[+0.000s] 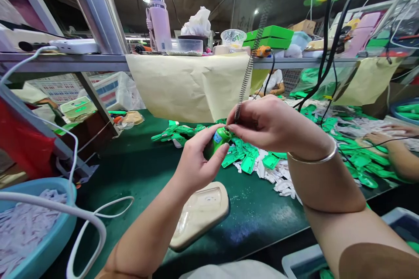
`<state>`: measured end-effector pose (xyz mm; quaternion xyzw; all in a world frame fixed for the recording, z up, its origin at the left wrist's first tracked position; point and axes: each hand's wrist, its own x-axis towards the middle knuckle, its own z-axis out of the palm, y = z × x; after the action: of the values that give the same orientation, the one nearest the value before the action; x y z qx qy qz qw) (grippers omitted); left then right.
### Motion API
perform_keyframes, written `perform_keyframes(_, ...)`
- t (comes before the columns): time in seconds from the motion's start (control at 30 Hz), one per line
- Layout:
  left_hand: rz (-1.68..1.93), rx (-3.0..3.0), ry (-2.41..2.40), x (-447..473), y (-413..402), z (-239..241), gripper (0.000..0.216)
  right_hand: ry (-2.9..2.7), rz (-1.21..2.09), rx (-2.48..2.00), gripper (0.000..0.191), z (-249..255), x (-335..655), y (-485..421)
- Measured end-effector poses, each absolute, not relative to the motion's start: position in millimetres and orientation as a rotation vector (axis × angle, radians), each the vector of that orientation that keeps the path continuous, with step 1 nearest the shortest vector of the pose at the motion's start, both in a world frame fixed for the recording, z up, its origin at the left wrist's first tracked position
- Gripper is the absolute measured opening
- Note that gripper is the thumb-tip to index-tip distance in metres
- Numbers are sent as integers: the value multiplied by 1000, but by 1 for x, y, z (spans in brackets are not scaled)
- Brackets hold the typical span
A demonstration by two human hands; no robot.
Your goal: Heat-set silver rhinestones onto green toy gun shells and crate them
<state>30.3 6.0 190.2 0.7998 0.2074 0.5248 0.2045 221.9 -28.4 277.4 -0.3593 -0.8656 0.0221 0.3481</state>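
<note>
My left hand (196,159) is closed around a small green plastic part (218,138) with a blue-and-white label, held above the green work mat (137,170). My right hand (268,124) is closed in a pinch on a thin tool whose tip touches the top of the green part. A coiled cable (253,48) runs up from that tool. A silver bangle (316,158) sits on my right wrist. Just behind my hands lies a heap of green plastic pieces (244,157) and white scraps (284,183).
A beige tray (199,216) lies on the mat near me. A blue basin (49,235) of white scraps stands at the left with white cables across it. Another person's hand (382,139) rests on the right. A shelf (65,63) above carries a pink bottle (159,19), containers and green boxes.
</note>
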Motion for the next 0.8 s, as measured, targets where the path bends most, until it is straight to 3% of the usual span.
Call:
perform_keyframes(0.27,1469,2174,555,31,8,188,37,-1885,477,-873,23,256,216,-27)
perform_keyframes(0.6,1471,2188,535,36,9,183,36,-2179,72,-1025,15,278,226,-34)
perform_keyframes(0.8,1467,2118,568,35,10,185,39,-1988,403,-953,18,267,222,-26)
